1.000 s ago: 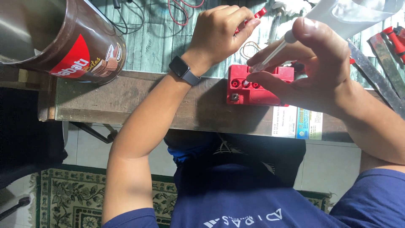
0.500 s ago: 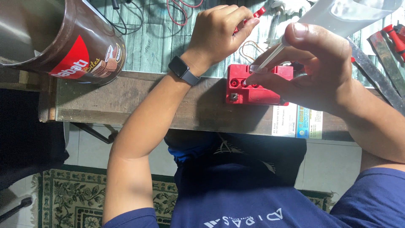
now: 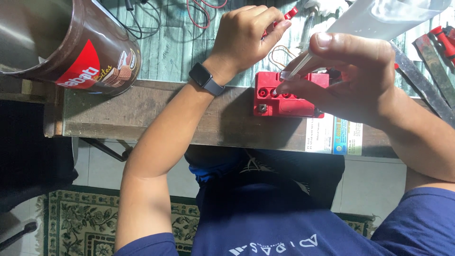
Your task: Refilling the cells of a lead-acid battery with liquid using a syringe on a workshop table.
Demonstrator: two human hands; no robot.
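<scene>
A small red battery with round filler holes in its top lies on the wooden bench. My right hand holds a clear syringe slanted down, thumb on the plunger end, fingertips resting on the battery top. Its tip sits at one of the holes. My left hand, with a dark watch on the wrist, is closed in a fist beyond the battery, with a red-tipped tool sticking out of it.
A large brown tin stands at the bench's left end. Black and red wires lie behind it. A clear plastic bag, metal strips and red-handled tools lie right. A printed paper hangs at the bench edge.
My right hand has shifted slightly up and left, and its thumb has moved left along the syringe. The syringe tip has come down to the battery hole. The left hand has stayed put.
</scene>
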